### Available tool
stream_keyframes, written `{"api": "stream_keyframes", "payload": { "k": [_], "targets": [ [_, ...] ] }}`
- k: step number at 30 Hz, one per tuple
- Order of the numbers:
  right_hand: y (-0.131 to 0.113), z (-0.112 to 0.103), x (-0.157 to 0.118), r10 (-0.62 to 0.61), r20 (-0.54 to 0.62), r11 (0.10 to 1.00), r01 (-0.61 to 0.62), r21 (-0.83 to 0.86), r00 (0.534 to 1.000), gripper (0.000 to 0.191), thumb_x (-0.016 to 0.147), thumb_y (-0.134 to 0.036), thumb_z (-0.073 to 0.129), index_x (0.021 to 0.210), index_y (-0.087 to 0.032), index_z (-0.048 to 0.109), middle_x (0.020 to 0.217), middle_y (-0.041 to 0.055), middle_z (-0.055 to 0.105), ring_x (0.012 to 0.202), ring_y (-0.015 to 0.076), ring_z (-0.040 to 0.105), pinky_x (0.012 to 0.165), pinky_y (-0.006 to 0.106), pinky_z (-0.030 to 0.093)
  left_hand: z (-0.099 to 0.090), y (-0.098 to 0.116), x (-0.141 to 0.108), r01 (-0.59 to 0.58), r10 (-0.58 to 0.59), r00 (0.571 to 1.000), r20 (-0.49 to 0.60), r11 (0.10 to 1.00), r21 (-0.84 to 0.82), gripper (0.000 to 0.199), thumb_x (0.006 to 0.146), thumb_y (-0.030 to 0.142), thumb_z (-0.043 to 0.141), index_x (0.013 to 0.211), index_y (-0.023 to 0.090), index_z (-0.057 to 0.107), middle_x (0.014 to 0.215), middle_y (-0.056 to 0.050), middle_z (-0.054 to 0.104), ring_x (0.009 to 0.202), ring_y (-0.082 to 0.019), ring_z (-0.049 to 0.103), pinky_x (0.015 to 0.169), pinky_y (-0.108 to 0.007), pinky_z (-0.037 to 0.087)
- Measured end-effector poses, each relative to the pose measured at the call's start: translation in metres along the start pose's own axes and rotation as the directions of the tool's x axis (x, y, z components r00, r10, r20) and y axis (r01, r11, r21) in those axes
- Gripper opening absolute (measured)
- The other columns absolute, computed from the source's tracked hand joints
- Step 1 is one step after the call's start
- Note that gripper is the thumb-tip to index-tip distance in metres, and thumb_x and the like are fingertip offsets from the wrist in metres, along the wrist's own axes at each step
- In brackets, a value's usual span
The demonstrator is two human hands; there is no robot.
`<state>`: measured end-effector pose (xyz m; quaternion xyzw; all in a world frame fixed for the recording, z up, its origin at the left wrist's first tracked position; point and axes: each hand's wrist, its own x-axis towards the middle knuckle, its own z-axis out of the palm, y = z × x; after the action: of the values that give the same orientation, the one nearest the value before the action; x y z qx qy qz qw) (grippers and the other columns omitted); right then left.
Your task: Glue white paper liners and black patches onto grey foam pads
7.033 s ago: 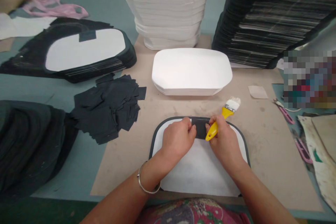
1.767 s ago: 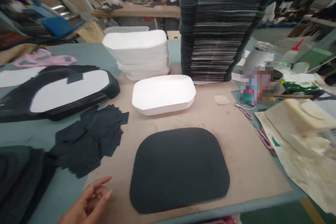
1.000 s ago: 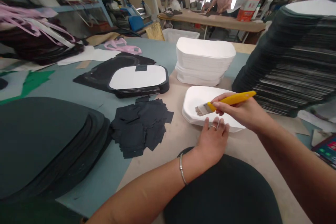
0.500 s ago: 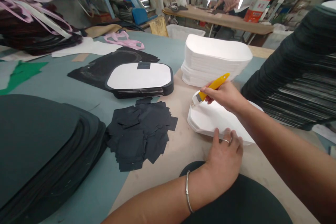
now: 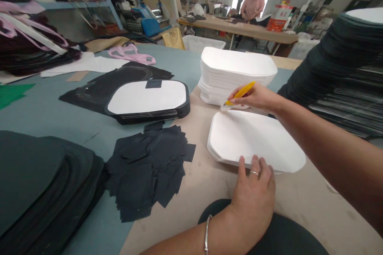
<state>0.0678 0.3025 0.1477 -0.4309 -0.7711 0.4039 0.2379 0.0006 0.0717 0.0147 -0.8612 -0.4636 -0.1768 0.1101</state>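
My right hand (image 5: 253, 97) grips a brush with a yellow handle (image 5: 244, 90). The bristles, seen nearly edge-on, are at the far left edge of a low stack of white rounded panels (image 5: 254, 135); whether they touch it I cannot tell. Against the near edge of this stack rest the outstretched fingers of my left hand (image 5: 255, 191), which has a ring and a silver bangle. Beneath my left forearm lies a dark rounded panel (image 5: 293, 231), partly hidden.
Behind is a taller white stack (image 5: 239, 71). To the left are a pile of black fabric squares (image 5: 152, 167), a black-edged stack with a white top (image 5: 149, 97) and large dark panels (image 5: 32, 179). A tall black stack (image 5: 335, 63) leans at right. A person (image 5: 254, 4) works at a far table.
My right hand has moved the brush off the white panel's left end to its far edge and turned it edge-on. My left hand stays at the near edge. The camera view has shifted slightly.
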Motion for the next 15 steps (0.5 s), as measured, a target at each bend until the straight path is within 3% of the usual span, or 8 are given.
{"api": "stream_keyframes", "payload": {
  "k": [7,13,15],
  "targets": [
    [0.037,-0.048,-0.028,0.032,-0.029,0.996,-0.034,-0.079,0.999,0.024,0.070,-0.032,0.082,0.085,-0.014,0.077,0.081,0.0058,0.074,0.070,0.0144,0.061,0.062,0.026,0.050,-0.001,-0.002,0.003,-0.007,0.009,0.999,0.036,0.999,-0.052,0.044,0.103,0.031,0.045,0.143,0.019,0.057,0.145,-0.014,0.058,0.136,-0.033,0.050,0.108,-0.059,0.046],
    [0.052,-0.085,-0.091,0.173,-0.243,0.901,-0.253,-0.352,0.954,0.023,0.085,-0.032,0.068,0.092,-0.012,0.077,0.079,0.0072,0.074,0.063,0.0128,0.058,0.058,0.025,0.043,-0.002,-0.004,0.007,-0.013,0.018,0.997,0.080,0.998,-0.065,0.046,0.101,0.038,0.052,0.142,0.018,0.058,0.148,-0.015,0.056,0.137,-0.035,0.050,0.109,-0.061,0.045],
    [0.052,-0.090,-0.111,0.190,-0.329,0.857,-0.320,-0.404,0.925,0.021,0.086,-0.029,0.065,0.084,-0.011,0.076,0.070,0.0078,0.072,0.058,0.0126,0.056,0.056,0.027,0.039,-0.004,-0.005,0.009,-0.009,0.016,0.995,0.102,0.997,-0.073,0.048,0.099,0.041,0.058,0.141,0.019,0.058,0.148,-0.015,0.056,0.138,-0.035,0.049,0.109,-0.061,0.044]
  ]
}}
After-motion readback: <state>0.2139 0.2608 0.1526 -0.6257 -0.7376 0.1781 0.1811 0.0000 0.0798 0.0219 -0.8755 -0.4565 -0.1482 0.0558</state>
